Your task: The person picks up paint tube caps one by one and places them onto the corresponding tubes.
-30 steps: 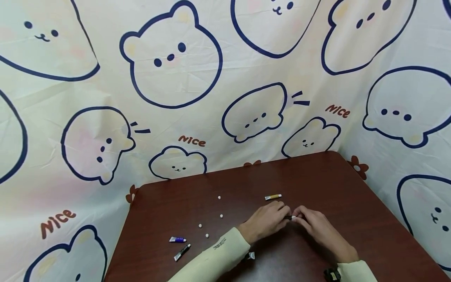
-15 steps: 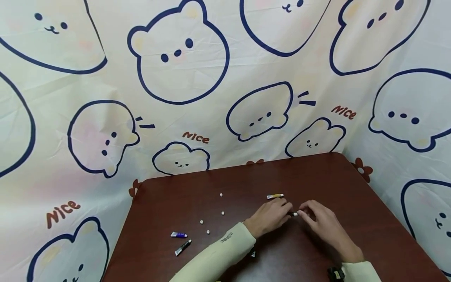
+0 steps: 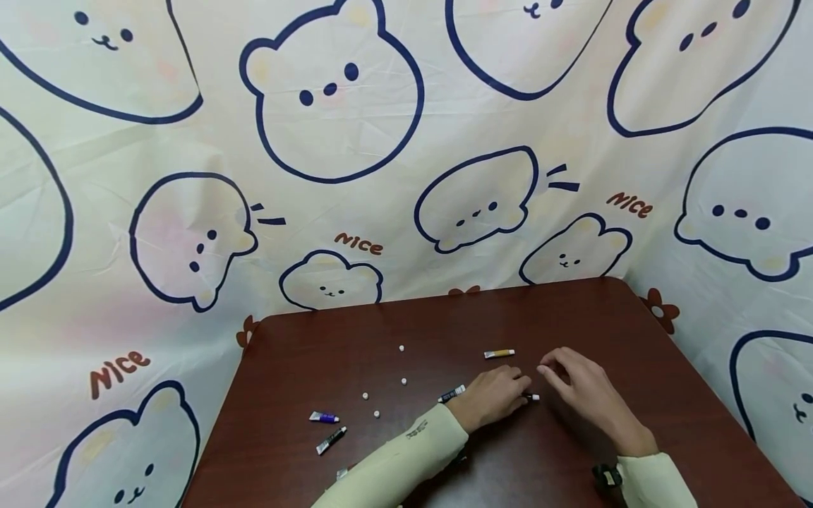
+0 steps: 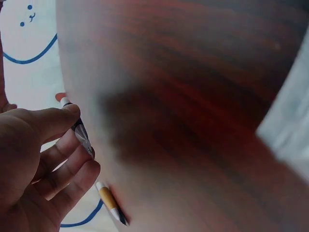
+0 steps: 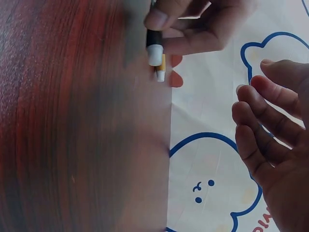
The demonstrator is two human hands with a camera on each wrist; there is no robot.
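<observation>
My left hand (image 3: 492, 398) pinches a small dark paint tube (image 4: 83, 135) between thumb and fingers. The tube's white cap (image 5: 155, 55) points toward the right hand. Apart from it, my right hand (image 3: 591, 395) hovers with loosely bent fingers and nothing between them; in the right wrist view its fingers (image 5: 248, 113) are spread clear of the tube. Just beyond the left hand lies a yellow paint tube (image 3: 499, 353) with a white cap. Another dark tube (image 3: 452, 394) is beside the left wrist, partly covered by it.
On the brown table (image 3: 571, 317), a purple tube (image 3: 324, 418) and a black tube (image 3: 332, 440) lie at the left. Several small white caps, such as one white cap (image 3: 404, 382), are scattered nearby. A tube end (image 3: 341, 473) shows beside the left sleeve. A patterned cloth (image 3: 330, 141) hangs behind.
The right fingers, earlier at the tube's white cap, have come away from it. The left hand has lowered slightly with the tube, and the dark tube by its wrist has come into view.
</observation>
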